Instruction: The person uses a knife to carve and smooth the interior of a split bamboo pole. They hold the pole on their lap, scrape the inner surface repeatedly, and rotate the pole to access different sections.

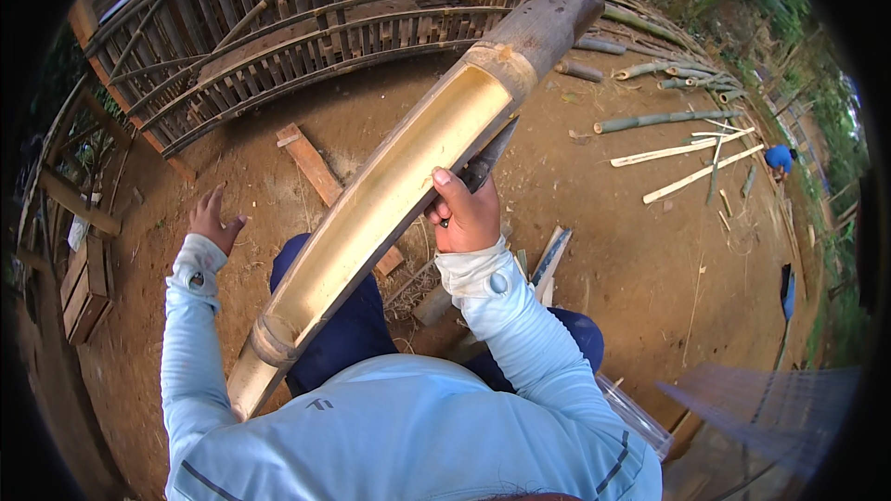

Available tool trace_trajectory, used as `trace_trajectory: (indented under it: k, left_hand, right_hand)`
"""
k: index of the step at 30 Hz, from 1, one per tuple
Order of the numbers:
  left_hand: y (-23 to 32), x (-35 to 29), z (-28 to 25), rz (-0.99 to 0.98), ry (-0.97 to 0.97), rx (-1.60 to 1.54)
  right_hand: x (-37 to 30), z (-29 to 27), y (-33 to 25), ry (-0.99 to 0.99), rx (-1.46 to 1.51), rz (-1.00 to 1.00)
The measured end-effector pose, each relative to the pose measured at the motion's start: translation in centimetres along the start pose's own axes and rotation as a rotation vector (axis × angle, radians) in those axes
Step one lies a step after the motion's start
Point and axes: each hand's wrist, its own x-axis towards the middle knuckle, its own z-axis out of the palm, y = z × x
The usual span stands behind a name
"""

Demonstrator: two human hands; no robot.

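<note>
A thick bamboo pole (399, 176) slants across my lap, from near my left side up to the far right. One long stretch of its upper wall is cut away, baring the pale hollow inside between two joints. My right hand (467, 215) is closed at the pole's right edge, its thumb pressed on the cut rim. A dark, narrow tool (492, 153) shows by these fingers and runs alongside the pole; its kind is mostly hidden. My left hand (215, 220) hangs in the air left of the pole, fingers apart, holding nothing.
A slatted bamboo bench (306, 19) stands ahead. A wooden plank (311, 165) lies on the dirt floor under the pole. To the right lie split bamboo strips (682, 148) and several green poles (668, 121). A wooden crate (86, 288) is at left; a person in blue (781, 160) is far right.
</note>
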Motion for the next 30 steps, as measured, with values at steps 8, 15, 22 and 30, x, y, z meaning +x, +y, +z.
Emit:
trace_trajectory:
  k: [8, 15, 22, 30]
  left_hand:
    - [14.1, -3.6, -9.7, 0.332, -0.451, -1.12]
    - [15.3, -2.4, -6.4, 0.365, -0.747, -1.331]
    - [16.5, -2.5, -7.4, 0.282, -0.959, -1.412]
    - [15.7, -2.2, -5.7, 0.415, -0.933, -1.427]
  right_hand:
    - [0.1, -0.1, 0.1, 0.014, -0.022, -0.018]
    - [-0.1, 0.1, -0.1, 0.028, -0.007, 0.001]
    - [-0.8, 0.1, -1.6, 0.062, -0.083, 0.031]
    - [-1.1, -0.8, -1.7, 0.051, -0.118, 0.066]
